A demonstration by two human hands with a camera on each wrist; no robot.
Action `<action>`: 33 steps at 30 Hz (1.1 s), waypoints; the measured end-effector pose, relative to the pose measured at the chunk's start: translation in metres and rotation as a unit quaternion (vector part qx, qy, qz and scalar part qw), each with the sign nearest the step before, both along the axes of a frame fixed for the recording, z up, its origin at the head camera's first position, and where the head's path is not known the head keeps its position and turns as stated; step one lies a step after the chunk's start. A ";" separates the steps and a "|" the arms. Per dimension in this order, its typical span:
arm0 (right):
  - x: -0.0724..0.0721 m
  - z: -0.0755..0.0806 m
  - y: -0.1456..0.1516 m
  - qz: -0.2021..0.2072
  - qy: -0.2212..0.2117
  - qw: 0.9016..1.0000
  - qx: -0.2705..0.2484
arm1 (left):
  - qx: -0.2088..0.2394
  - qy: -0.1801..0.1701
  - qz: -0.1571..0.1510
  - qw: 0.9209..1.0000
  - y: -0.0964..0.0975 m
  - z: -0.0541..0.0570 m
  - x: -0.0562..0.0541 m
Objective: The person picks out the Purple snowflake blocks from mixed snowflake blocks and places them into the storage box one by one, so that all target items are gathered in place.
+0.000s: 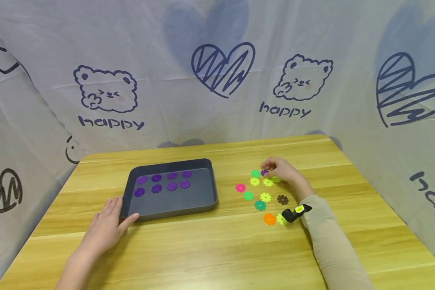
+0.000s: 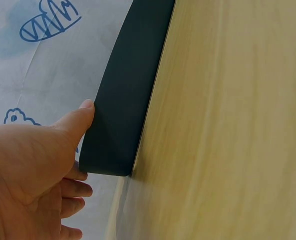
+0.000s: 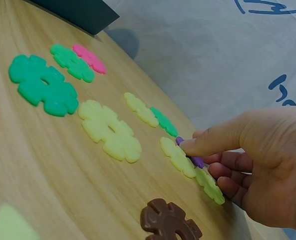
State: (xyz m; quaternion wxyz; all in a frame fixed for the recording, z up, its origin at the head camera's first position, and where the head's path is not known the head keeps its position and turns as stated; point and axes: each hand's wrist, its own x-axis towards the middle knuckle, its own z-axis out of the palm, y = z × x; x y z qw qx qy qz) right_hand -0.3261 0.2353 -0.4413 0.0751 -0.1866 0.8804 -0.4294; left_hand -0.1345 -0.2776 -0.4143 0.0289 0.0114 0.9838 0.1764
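At the front left corner of a dark grey tray [image 1: 166, 210] lies my left hand [image 1: 106, 225], its thumb against the front wall and its fingers straight along the left side. The left wrist view shows the thumb [image 2: 80, 120] touching the tray's outer wall [image 2: 120, 95]. Two rows of purple flower-shaped discs [image 1: 172, 186] lie inside the tray. My right hand [image 1: 280, 169], right of the tray, pinches another purple flower disc [image 3: 196, 161] between thumb and fingers, low over the table. Yellow-green discs [image 3: 177, 157] lie right beside it, partly behind the fingers.
Loose discs lie around the right forearm: pink [image 1: 241, 188], green [image 1: 248, 196], teal [image 1: 260, 205], orange [image 1: 270, 219], brown [image 1: 282, 199] and several yellow-green [image 1: 265, 197]. A black device [image 1: 293, 213] sits at the right wrist. A printed white cloth [image 1: 166, 100] hangs behind the wooden table [image 1: 188, 249].
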 end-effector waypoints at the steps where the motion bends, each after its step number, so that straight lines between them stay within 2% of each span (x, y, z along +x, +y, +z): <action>1: 0.000 0.000 -0.001 -0.004 0.000 1.000 0.001 | 0.000 0.000 0.000 1.000 0.000 0.000 0.000; 8: -0.004 -0.005 -0.004 -0.040 -0.015 0.999 0.024 | 0.001 -0.006 -0.001 1.000 -0.001 0.000 -0.001; 16: -0.003 -0.001 -0.006 -0.072 -0.021 0.997 0.013 | 0.003 -0.007 0.001 1.000 0.000 0.000 0.000; 33: 0.008 0.019 -0.030 -0.076 -0.098 0.990 -0.072 | -0.006 -0.007 -0.002 1.000 -0.001 0.001 -0.002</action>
